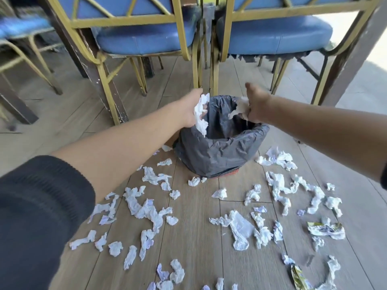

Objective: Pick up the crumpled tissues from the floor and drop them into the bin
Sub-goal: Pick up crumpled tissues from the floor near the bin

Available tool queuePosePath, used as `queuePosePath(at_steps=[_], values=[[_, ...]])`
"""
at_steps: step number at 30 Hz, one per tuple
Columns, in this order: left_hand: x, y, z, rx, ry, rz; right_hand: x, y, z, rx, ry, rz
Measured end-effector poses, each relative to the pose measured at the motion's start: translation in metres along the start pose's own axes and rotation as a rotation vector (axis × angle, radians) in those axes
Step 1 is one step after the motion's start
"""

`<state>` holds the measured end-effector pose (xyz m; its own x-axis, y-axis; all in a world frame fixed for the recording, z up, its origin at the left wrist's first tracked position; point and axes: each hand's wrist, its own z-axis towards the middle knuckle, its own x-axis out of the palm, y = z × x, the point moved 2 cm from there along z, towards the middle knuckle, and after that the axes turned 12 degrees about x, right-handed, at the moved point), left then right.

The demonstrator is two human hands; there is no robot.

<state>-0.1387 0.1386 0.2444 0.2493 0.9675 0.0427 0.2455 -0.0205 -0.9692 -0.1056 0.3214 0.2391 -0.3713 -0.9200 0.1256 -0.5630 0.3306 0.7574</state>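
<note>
Tissues (201,114) are dangling from the pinching left hand (189,109) at the bin's (219,151) nine o'clock rim, possibly dropping outside; the right hand (256,106) is clutching another wad (240,107).

The bin (222,143) stands on the floor (194,237), in front of 2 chairs (146,38) that stand side by side behind it. The left hand (191,108) is over the left rim of the bin and holds a tissue (201,115). The right hand (256,106) is over the right rim and holds another tissue (240,108). Many crumpled tissues (146,210) lie on the floor before the bin, to its left and right. A wrapper (326,229) lies among them at the right.
</note>
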Motion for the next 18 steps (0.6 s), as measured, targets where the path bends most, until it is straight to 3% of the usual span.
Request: queuePosePath(at_steps=[5, 8, 12, 18], values=[[0.012, -0.018, 0.006, 0.020, -0.050, -0.207, 0.004, 0.006, -0.001, -0.046, 0.085, 0.158], [0.010, -0.011, 0.008, 0.092, -0.048, -0.085, 0.002, 0.001, -0.005, -0.090, 0.039, 0.066], [0.006, 0.011, -0.010, 0.349, -0.043, 0.134, -0.008, -0.028, -0.013, -0.162, -0.011, -0.145], [-0.005, 0.073, -0.064, 0.561, 0.262, 0.564, -0.040, -0.105, -0.040, -0.342, 0.106, -0.575]])
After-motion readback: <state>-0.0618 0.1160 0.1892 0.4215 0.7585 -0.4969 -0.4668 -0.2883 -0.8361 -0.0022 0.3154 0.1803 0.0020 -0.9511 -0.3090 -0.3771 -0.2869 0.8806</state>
